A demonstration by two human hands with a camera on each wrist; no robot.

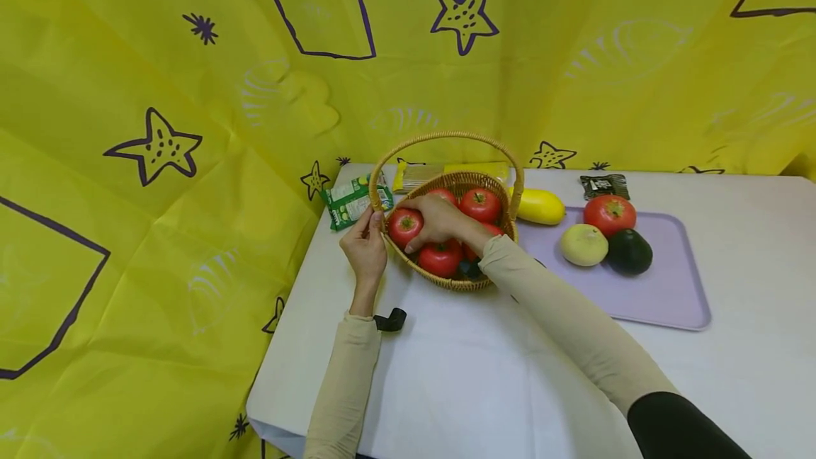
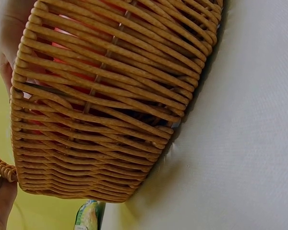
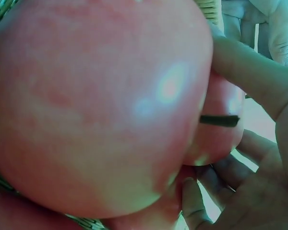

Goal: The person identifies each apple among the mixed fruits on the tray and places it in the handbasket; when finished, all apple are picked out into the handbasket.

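Observation:
A wicker basket [image 1: 468,285] with a tall hoop handle [image 1: 446,135] holds several red apples, one of them the apple [image 1: 441,261] near its front rim. At the basket's left side my left hand [image 1: 365,250] pinches the foot of the handle. My right hand [image 1: 440,218] reaches into the basket, its fingers and thumb around the leftmost apple [image 1: 406,225]. In the right wrist view that apple [image 3: 216,143] shows its dark stem, partly behind a larger apple [image 3: 101,110]. The left wrist view shows mostly the basket's woven side [image 2: 101,105].
A lilac tray [image 1: 676,268] on the right bears a tomato-like red fruit [image 1: 610,214], a pale round one [image 1: 583,245] and a dark avocado [image 1: 629,252]. Behind are a yellow oblong fruit [image 1: 542,206], a green packet [image 1: 350,202], a noodle pack [image 1: 417,176] and a dark sachet [image 1: 605,186].

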